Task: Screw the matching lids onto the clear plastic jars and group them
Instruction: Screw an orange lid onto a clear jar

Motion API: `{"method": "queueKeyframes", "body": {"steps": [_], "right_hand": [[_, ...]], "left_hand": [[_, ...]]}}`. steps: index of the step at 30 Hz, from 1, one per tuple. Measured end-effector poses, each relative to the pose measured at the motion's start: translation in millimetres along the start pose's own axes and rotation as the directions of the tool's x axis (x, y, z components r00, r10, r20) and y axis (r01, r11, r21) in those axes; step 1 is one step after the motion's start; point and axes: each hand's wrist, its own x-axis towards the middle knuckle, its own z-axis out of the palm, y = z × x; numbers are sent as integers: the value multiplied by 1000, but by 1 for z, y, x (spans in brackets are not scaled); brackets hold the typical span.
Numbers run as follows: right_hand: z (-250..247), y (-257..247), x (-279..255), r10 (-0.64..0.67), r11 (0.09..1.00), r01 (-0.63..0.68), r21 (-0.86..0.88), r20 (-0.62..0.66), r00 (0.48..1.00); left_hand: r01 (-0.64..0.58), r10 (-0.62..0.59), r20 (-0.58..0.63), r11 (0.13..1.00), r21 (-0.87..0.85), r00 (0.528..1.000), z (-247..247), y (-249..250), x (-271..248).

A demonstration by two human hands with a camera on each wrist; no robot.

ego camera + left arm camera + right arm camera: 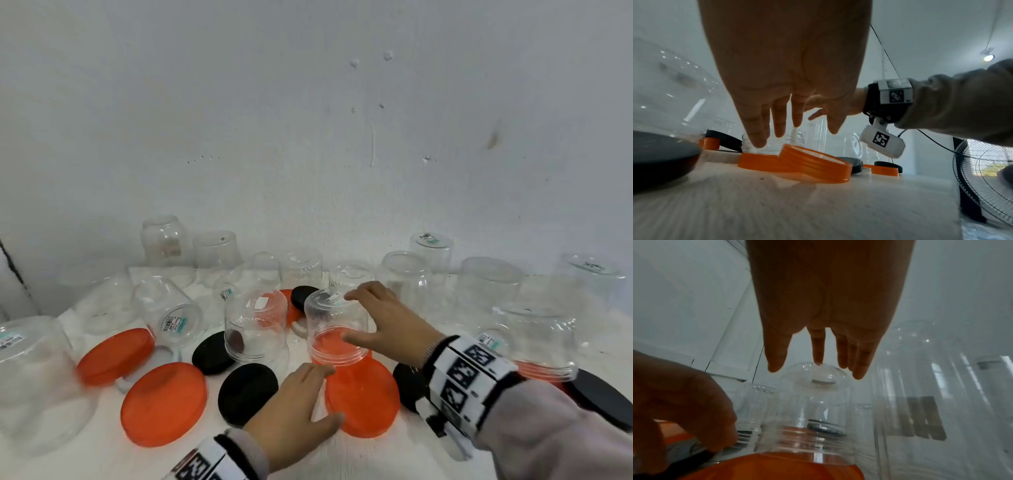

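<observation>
A small clear jar [329, 325] stands mouth down on an orange lid [758, 160] at the table's middle. My right hand [347, 317] reaches over it with straight, spread fingers. The index fingertip [818, 360] touches the jar's [813, 410] upturned base and the thumb lies beside its wall. A larger orange lid [366, 404] leans tilted against the first one, its tilted rim [818, 165] plain in the left wrist view. My left hand [334, 394] is at this lid's left edge, fingers straight, thumb apart near the rim, holding nothing.
Several clear jars stand upside down along the white wall and at both sides, with a big one [34, 377] front left and another [537, 339] right. Orange lids [164, 404] and black lids [248, 390] lie scattered in front. A fan [986, 181] stands beyond the table edge.
</observation>
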Motion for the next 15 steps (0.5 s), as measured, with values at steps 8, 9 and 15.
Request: {"method": "queueKeyframes", "body": {"steps": [8,9,15], "right_hand": [[7,4,21,100,995,-102,12,82,992],[7,4,22,105,994,-107,17,78,991],[7,2,21,108,990,-113,89,64,992]], "left_hand": [[41,-54,185,996,73,981,6,8,21],[49,-64,191,996,80,979,7,9,22],[107,-137,221,984,143,966,14,15,30]]}}
